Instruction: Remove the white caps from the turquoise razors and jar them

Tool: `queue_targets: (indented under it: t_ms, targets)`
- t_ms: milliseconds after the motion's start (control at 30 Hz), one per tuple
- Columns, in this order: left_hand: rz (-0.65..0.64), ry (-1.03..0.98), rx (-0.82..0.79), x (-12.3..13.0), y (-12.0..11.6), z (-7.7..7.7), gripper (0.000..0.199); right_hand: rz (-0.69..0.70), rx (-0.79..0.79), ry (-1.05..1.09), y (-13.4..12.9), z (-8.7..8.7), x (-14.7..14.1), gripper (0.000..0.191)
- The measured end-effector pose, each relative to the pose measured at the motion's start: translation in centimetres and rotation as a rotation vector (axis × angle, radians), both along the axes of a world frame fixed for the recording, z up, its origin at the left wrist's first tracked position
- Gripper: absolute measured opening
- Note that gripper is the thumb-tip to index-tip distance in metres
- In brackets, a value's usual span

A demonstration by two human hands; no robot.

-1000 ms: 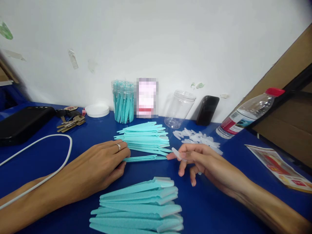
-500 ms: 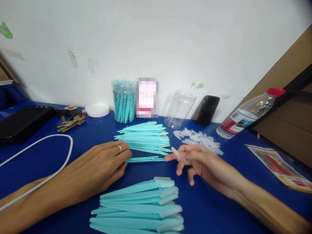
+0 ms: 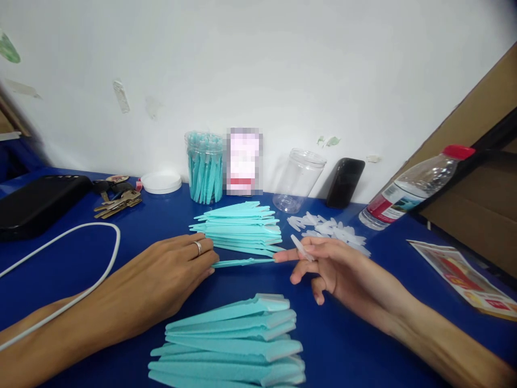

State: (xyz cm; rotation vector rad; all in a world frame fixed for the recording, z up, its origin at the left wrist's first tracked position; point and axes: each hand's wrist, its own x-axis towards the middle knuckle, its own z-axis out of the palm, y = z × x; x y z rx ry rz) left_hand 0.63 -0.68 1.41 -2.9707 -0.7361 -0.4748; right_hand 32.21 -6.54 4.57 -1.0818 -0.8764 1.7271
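My left hand (image 3: 177,269), with a ring on it, is closed on the left end of a slim turquoise eyebrow razor (image 3: 244,262). The razor's right end meets a fingertip of my right hand (image 3: 323,264). That hand pinches a translucent white blade cap (image 3: 301,247), tilted upward, while its lower fingers curl loosely. Just behind the held razor lies a pile of turquoise eyebrow razors (image 3: 242,223). Closer to me is a second stack of razors (image 3: 226,345), with translucent caps at their right ends. Loose white caps (image 3: 339,231) lie heaped beyond my right hand.
Along the wall stand a clear jar full of razors (image 3: 205,170), a blurred-out upright panel (image 3: 243,161), a clear jar (image 3: 299,180), a phone (image 3: 345,183) and a water bottle (image 3: 412,188). Left are a white lid (image 3: 161,182), keys (image 3: 119,202), a black case (image 3: 40,205) and a white cable (image 3: 109,275).
Razors that lay slightly fanned between my hands now appear as one slim line. My right hand has shifted slightly, and its cap points more steeply up. The stacks have not moved.
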Motion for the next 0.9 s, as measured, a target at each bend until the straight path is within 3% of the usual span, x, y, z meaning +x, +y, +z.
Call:
queue_targets:
  t_ms: [200,367,567,800,900]
  targets:
    - [0.043,-0.023,-0.056,0.0,0.1,-0.2,0.029,-0.004,0.041,-0.041,-0.1,-0.1,0.1,0.015]
    - [0.139,-0.15,-0.212,0.1,0.3,-0.7,0.035,-0.097,0.112,-0.167,0.3,-0.4,0.4,0.024]
    - [0.285,-0.229,-0.432,0.5,0.0,-0.3,0.034,-0.116,0.115,-0.189,0.7,-0.4,0.5,0.027]
    - [0.32,-0.311,-0.484,1.0,-0.7,0.6,0.036,-0.083,0.108,-0.229,0.4,-0.1,0.6,0.028]
    - [0.328,-0.335,-0.488,1.1,-0.9,0.8,0.036,-0.04,0.157,-0.377,0.5,-0.3,0.7,0.026]
